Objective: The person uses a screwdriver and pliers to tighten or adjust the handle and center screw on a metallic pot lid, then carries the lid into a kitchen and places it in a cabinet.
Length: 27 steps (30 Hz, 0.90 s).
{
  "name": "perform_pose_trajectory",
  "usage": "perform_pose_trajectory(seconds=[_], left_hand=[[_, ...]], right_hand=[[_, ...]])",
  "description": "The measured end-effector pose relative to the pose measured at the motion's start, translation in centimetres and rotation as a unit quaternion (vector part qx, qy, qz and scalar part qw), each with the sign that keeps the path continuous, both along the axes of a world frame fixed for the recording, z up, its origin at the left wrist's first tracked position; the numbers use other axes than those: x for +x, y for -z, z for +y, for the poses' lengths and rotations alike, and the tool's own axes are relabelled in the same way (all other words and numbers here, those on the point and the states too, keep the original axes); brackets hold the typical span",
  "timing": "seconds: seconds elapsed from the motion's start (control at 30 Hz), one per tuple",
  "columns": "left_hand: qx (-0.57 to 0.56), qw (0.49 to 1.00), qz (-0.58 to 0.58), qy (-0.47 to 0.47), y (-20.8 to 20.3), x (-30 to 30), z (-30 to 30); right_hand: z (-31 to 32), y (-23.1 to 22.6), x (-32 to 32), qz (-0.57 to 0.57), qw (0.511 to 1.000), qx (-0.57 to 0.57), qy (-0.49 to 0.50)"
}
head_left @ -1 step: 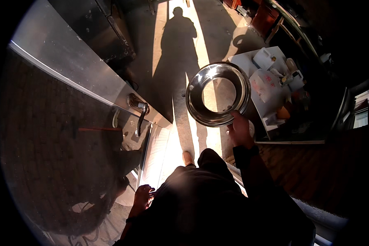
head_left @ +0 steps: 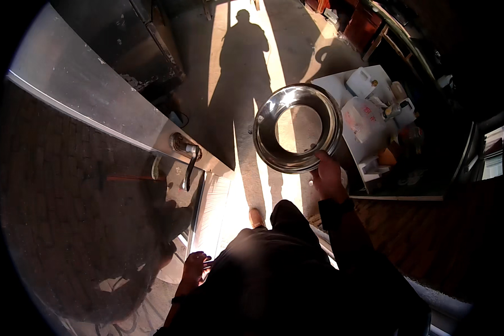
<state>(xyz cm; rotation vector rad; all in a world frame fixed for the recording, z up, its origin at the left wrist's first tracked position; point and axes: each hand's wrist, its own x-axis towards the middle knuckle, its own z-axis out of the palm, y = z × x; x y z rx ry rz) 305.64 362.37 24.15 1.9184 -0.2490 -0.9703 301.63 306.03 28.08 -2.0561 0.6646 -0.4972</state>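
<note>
Out in front of me, my right hand grips the near right rim of a round, shiny steel basin. Its wide polished wall faces up. The middle looks like the sunlit floor, and I cannot tell whether it is a reflecting bottom or an opening. Low at my left side is my left hand, its fingers curled around something small and dark that I cannot make out. Nearest to that hand is a pale door with a metal lever handle.
To the right, a white-topped table carries a white jug, a large translucent container and several other bottles. A dark cabinet stands beyond the door. Sun stripes and my shadow fall across the concrete floor.
The door and its handle have shifted slightly left and down in the picture. The basin and both hands look nearly unmoved.
</note>
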Motion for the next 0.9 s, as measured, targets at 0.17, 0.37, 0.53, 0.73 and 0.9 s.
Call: perform_pose_trajectory(seconds=[0.17,0.37,0.53,0.73,0.9], left_hand=[[0.044,0.919,0.285,-0.268,-1.5,5.6,-11.3],[0.052,0.928,0.232,-0.287,0.0,12.9,-20.1],[0.053,0.935,0.227,-0.267,4.0,19.2,-27.5],[0.034,0.922,0.185,-0.337,2.3,27.5,-35.9],[0.043,0.926,0.199,-0.317,4.2,36.8,-41.6]], right_hand=[[-8.1,5.9,3.7,-0.126,0.957,0.257,0.048],[-15.6,1.1,12.9,-0.027,0.941,0.322,0.097],[-24.3,0.1,20.0,-0.057,0.937,0.334,0.083],[-33.9,-2.1,27.6,0.051,0.953,-0.243,-0.174],[-39.6,1.3,35.8,-0.057,0.941,0.333,0.017]])
